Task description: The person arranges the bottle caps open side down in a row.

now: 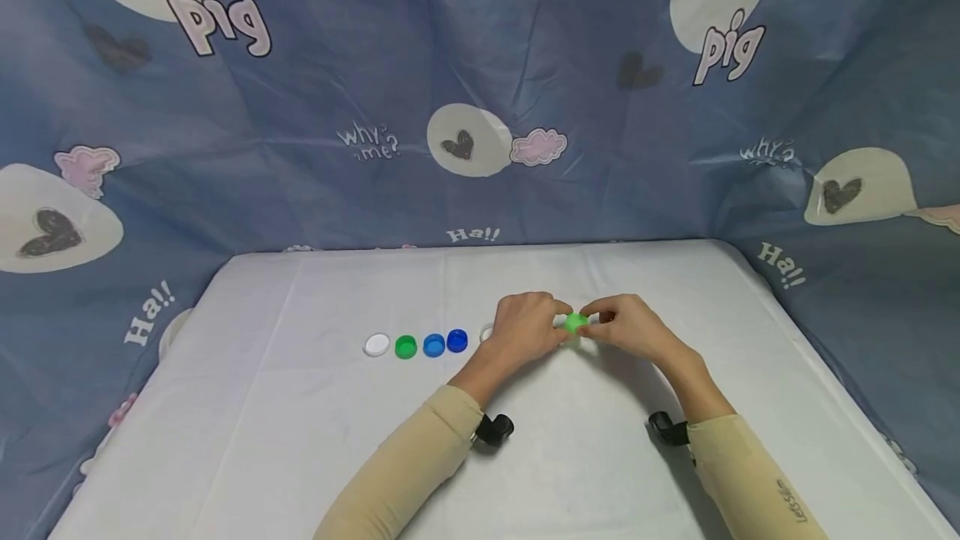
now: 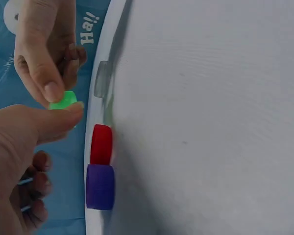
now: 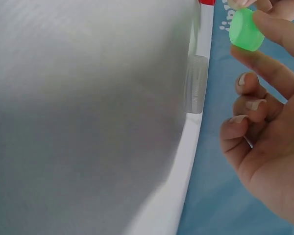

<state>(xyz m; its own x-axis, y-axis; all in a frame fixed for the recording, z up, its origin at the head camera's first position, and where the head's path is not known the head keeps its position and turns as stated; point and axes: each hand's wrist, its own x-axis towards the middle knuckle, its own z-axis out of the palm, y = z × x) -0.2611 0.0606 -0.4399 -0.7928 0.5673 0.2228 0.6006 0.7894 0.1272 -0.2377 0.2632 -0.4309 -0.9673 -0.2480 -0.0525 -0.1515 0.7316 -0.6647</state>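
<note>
A bright light-green bottle cap is raised above the white table between both hands. My right hand pinches it between thumb and index finger, its other fingers curled loosely in the right wrist view. From the opposite side, my left hand holds the same cap at its fingertips, the thumb lying across it. Below the hands, the left wrist view has a red cap, a purple cap and a clear cap on the table. The left hand hides the red and purple ones from the head view.
Left of the hands a row of caps lies on the white table: white, green, light blue and dark blue. Another white cap is partly covered by the left hand. A blue printed curtain hangs behind.
</note>
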